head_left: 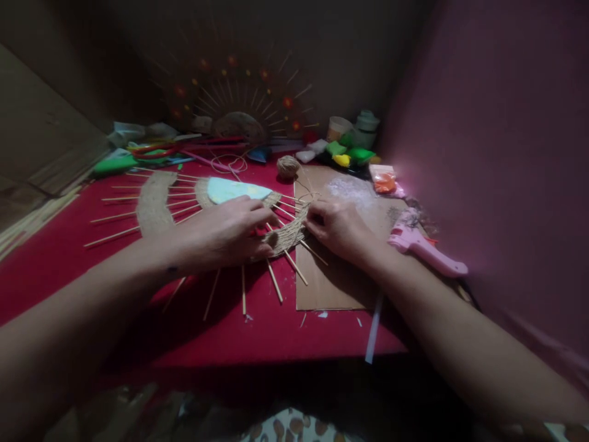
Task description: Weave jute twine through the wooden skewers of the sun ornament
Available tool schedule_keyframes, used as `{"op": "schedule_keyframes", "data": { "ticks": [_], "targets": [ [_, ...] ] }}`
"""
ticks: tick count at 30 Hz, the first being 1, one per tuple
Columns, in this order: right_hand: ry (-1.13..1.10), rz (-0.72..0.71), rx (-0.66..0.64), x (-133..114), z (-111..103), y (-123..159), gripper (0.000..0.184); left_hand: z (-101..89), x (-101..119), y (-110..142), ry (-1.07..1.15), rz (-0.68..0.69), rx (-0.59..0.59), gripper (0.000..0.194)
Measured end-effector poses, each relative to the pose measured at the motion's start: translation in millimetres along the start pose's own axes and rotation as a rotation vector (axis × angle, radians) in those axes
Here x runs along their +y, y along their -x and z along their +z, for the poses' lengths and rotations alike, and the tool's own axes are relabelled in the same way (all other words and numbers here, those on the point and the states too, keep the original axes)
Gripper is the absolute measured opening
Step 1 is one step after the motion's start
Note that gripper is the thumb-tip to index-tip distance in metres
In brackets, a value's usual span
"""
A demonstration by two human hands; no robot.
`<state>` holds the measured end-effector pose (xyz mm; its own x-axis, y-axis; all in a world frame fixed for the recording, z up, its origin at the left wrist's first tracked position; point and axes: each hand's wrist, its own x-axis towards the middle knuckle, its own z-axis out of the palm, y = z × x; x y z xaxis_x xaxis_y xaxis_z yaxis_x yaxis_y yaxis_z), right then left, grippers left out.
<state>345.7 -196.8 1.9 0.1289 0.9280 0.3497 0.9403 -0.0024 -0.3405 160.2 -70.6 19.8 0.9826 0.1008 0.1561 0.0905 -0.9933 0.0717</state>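
A fan-shaped craft of thin wooden sticks spreads over the red tabletop, with a pale blue half-round piece at its centre. Across the sticks curves a band of woven twine; a plainer brown band crosses them at the left. My left hand lies over the fan, thumb and fingers gripping the twine band's near stretch. At the band's right end, my right hand is closed in a pinch on the twine, its fingertips partly hidden. A loose strand runs toward the twine ball behind.
A brown board lies under the fan's right side. On the right rests a pink glue gun; a clear glue stick overhangs the front edge. Colourful clay packets, red-handled scissors and a finished stick fan stand behind.
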Motion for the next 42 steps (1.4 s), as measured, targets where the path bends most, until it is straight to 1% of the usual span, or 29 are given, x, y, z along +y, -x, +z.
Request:
{"op": "schedule_keyframes", "data": {
  "ticks": [2,4,6,10,12,14,18,20,22,25,27,29,33,35,39,42],
  "targets": [
    [-0.041,0.022,0.021,-0.2,-0.1,0.8,0.014,2.9,10.0,-2.4,0.029,0.084,0.052,0.019],
    [-0.092,0.053,0.034,-0.1,-0.9,1.4,0.013,7.6,19.5,-4.8,0.010,0.144,0.044,0.016],
    [-0.129,0.080,0.035,-0.1,-2.1,2.1,0.014,12.9,25.9,-6.4,-0.042,0.190,0.047,0.017],
    [-0.125,0.093,0.043,1.0,-4.5,3.9,0.013,19.3,29.3,-7.2,-0.137,0.294,0.078,0.025],
    [-0.103,0.096,0.042,3.0,-6.0,4.7,0.011,20.4,29.5,-7.5,-0.175,0.345,0.077,0.025],
    [-0.087,0.098,0.032,5.5,-8.8,5.7,0.010,21.2,30.2,-7.8,-0.204,0.369,0.087,0.026],
    [-0.054,0.079,0.026,8.2,-21.7,10.8,0.011,22.2,32.9,-7.8,-0.255,0.371,0.101,0.025],
    [-0.053,0.074,-0.025,7.6,-31.6,15.3,0.010,21.2,33.9,-7.3,-0.276,0.386,0.091,0.024],
    [-0.085,0.095,-0.160,6.1,-42.2,20.1,0.010,19.5,34.2,-6.6,-0.284,0.398,0.079,0.025],
    [-0.176,0.124,-0.425,3.8,-54.5,25.9,0.012,17.8,32.6,-5.9,-0.277,0.396,0.076,0.025],
    [-0.215,0.120,-0.512,3.3,-58.3,27.8,0.013,18.1,30.4,-5.6,-0.254,0.382,0.093,0.025],
    [-0.195,0.120,-0.514,3.8,-58.7,28.1,0.014,18.9,28.3,-5.1,-0.224,0.370,0.107,0.025],
    [-0.073,0.110,-0.443,5.5,-56.0,27.1,0.015,19.3,26.5,-4.0,-0.189,0.355,0.109,0.026],
    [-0.057,0.112,-0.445,5.4,-55.6,26.8,0.015,18.4,26.5,-3.5,-0.191,0.358,0.124,0.025],
    [-0.062,0.175,-0.477,5.6,-57.9,27.7,0.018,16.1,25.0,-2.8,-0.223,0.360,0.160,0.026],
    [-0.050,0.201,-0.446,9.5,-60.2,29.0,0.016,14.4,22.9,-2.6,-0.227,0.334,0.160,0.028]
  ]
}}
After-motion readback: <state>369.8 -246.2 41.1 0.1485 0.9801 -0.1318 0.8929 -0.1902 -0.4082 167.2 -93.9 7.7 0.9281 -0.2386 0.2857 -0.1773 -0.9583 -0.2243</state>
